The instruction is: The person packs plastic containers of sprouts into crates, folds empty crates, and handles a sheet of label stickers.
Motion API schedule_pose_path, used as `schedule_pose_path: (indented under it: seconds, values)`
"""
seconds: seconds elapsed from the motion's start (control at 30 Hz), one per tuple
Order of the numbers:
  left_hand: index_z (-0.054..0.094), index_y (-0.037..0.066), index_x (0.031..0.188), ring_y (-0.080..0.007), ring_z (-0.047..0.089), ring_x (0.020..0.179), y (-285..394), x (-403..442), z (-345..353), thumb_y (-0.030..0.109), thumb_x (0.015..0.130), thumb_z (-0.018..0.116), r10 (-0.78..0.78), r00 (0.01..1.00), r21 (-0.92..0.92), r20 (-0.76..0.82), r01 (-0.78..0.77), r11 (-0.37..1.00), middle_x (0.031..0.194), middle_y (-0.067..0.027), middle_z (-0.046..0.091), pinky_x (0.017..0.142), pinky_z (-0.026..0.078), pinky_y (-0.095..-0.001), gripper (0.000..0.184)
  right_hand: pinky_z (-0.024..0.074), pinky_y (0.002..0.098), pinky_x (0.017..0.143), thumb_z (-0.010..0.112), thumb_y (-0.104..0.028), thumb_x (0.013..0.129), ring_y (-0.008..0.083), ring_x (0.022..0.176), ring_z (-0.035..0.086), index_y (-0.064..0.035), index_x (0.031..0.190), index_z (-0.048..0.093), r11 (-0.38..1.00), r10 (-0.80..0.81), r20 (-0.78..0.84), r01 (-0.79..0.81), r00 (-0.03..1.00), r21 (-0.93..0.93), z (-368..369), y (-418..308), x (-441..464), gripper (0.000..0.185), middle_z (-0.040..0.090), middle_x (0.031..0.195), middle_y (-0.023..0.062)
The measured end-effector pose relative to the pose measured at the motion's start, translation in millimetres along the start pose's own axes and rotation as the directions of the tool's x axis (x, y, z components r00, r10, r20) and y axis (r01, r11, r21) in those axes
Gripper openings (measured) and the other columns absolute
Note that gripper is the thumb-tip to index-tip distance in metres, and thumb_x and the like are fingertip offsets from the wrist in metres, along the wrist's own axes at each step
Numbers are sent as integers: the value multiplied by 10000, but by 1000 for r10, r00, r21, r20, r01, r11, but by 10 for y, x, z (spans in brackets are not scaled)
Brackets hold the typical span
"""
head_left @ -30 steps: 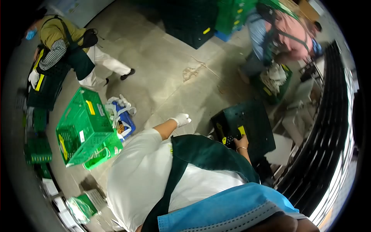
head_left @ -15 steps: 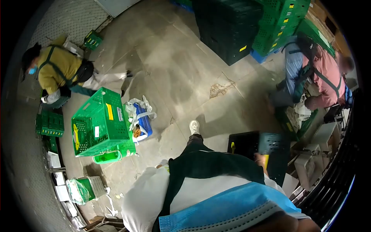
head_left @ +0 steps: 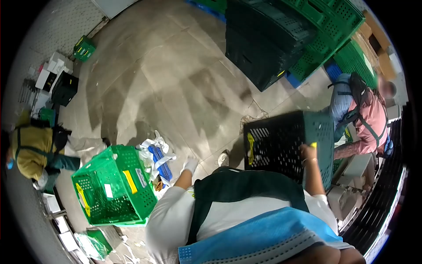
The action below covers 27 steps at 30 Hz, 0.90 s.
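My right hand [head_left: 309,152] grips the rim of a large black plastic crate [head_left: 317,125] beside a yellow handle piece. The crate is tilted on its side, its perforated inside facing left. My left hand [head_left: 190,166], in what looks like a white glove, is held out low in front of my body. It is apart from the crate, and its fingers are too small and blurred to make out. Left of it, white straps and a blue item [head_left: 160,163] lie beside a green crate [head_left: 132,200] with yellow handles.
Dark crates [head_left: 259,57] and green crates [head_left: 329,31] stand stacked on blue pallets at the back right. A person in pink [head_left: 369,119] bends by the right shelf, just beyond the black crate. Another person in a mustard top [head_left: 33,152] bends at the left.
My right hand has raised the black crate from low at my right side to farther forward. My left hand has come forward into view. The person at left appears lower in view.
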<state>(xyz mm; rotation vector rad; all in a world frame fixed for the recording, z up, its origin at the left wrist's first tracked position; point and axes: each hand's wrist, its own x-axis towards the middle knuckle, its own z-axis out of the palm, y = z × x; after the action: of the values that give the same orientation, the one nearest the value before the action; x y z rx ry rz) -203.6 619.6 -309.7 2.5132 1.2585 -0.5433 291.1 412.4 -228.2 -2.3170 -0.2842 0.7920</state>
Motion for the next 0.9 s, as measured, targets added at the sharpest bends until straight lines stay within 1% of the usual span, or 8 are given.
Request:
schedule_pose_path:
  seconds: [0.03, 0.1, 0.23, 0.33, 0.43, 0.67, 0.77, 0.9]
  values:
    - [540, 19, 996, -355, 526, 928, -80, 278, -107, 296, 733, 497, -145, 989, -220, 38, 150, 964, 1004, -221, 539, 804, 418, -408, 385, 347, 302, 384, 578, -152, 675, 169, 390, 433, -58, 607, 518, 993, -75, 52, 79, 996, -85, -134, -528, -115, 131, 457, 484, 21]
    - [492, -11, 1095, -348, 502, 997, -156, 909, -585, 471, 715, 537, -425, 898, -624, 113, 397, 674, 1101, -235, 499, 841, 402, -397, 615, 292, 226, 367, 561, -100, 639, 95, 372, 394, -60, 557, 482, 952, -169, -58, 178, 984, 249, -420, -1413, -396, 121, 438, 460, 2]
    - [232, -16, 1282, -321, 399, 1138, -31, 1957, -2099, 409, 710, 611, -400, 914, -664, -69, 257, 702, 1190, -220, 442, 929, 341, -325, 808, 297, 196, 409, 553, -125, 664, 81, 419, 400, -43, 633, 509, 837, -460, -137, 480, 877, 263, -1153, -2217, -329, 98, 441, 500, -7]
    - [390, -2, 1185, -312, 454, 1077, -434, 2841, -2723, 269, 768, 587, -174, 893, -908, -415, -419, 17, 1115, -180, 510, 887, 390, -395, 535, 290, 180, 435, 558, -154, 678, 74, 452, 390, -21, 694, 526, 735, -492, -225, 540, 841, 411, -1665, -2843, -387, 138, 454, 549, 2]
    - [508, 13, 1050, -269, 534, 929, -517, 2836, -3953, 226, 762, 598, -37, 955, -798, -294, -266, -541, 998, -155, 565, 815, 444, -411, 369, 307, 181, 480, 512, -145, 774, 66, 503, 359, 27, 956, 490, 531, -692, -226, 695, 686, 484, -2000, -3358, -352, 252, 399, 584, -1]
    - [543, 58, 974, -222, 567, 754, -273, 3182, -4118, 215, 674, 638, -159, 949, -874, -273, -313, -370, 861, -108, 599, 701, 474, -338, 351, 254, 164, 431, 439, -125, 859, 27, 488, 326, -5, 849, 492, 392, -724, -332, 757, 604, 522, -1640, -3075, 245, 131, 406, 628, -28]
    - [550, 72, 946, -217, 552, 780, -41, 3197, -4483, 274, 660, 651, -141, 927, -898, -346, -371, -235, 852, -91, 583, 733, 455, -334, 365, 248, 165, 435, 497, -206, 834, 39, 449, 328, -52, 701, 479, 656, -613, -147, 604, 776, 453, -1986, -3109, 626, 205, 399, 546, -33]
    - [569, 58, 822, -187, 540, 658, 377, 3204, -4958, 333, 664, 663, 16, 971, -933, -237, -223, -283, 742, -86, 572, 647, 467, -302, 331, 276, 198, 456, 555, -266, 789, 51, 463, 364, -66, 631, 488, 656, -529, -460, 688, 713, 311, -1906, -3071, 780, 264, 431, 561, -39]
